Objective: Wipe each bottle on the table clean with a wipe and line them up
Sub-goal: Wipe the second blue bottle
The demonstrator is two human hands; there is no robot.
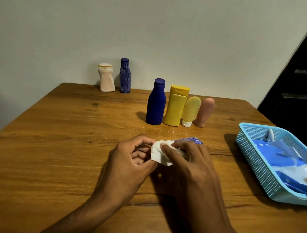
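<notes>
Both hands at six o'clock over the desk (62, 138): left hand (128, 163) curled, pinching the white wipe (160, 154); right hand (189, 160) curled round a striped blue bottle (190, 141) lying sideways, wipe pressed to its end. At one o'clock, close together: dark blue bottle (156, 103), yellow bottle (176, 106), pale yellow tube (191, 111), pink tube (205, 112). At eleven o'clock: white bottle (106, 78), second striped bottle (125, 76). At three o'clock: blue basket (253, 157).

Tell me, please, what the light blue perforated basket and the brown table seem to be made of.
Light blue perforated basket: probably moulded plastic, given its uniform colour and regular grid of holes. Brown table: looks like wood with a slight sheen; grain and dark knots show.
</notes>
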